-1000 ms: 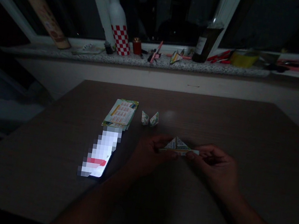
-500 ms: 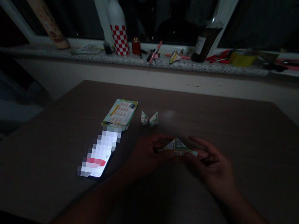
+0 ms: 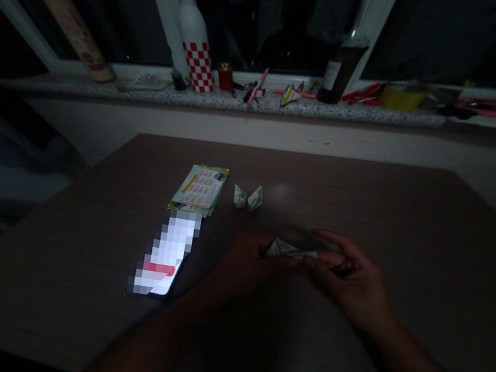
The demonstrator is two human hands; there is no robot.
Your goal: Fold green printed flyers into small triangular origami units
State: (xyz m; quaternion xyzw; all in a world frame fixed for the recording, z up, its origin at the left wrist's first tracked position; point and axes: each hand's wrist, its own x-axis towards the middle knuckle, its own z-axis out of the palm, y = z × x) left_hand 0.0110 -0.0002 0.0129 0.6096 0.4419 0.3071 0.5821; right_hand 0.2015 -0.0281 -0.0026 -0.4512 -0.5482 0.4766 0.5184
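Both my hands hold one folded piece of printed paper just above the brown table. My left hand pinches its left end with closed fingers. My right hand grips its right end, the forefinger stretched over the top. The paper lies nearly flat between them, only a low narrow strip showing. Two small folded paper pieces stand side by side on the table beyond my hands.
A lit phone lies left of my hands, with a stack of printed leaflets behind it. The window sill carries a red-checked white bottle, a dark bottle, a tube, pens and small items.
The folded paper stood up as a triangle before; now it is tipped down and looks flatter. My right hand has shifted left, closer to my left hand.
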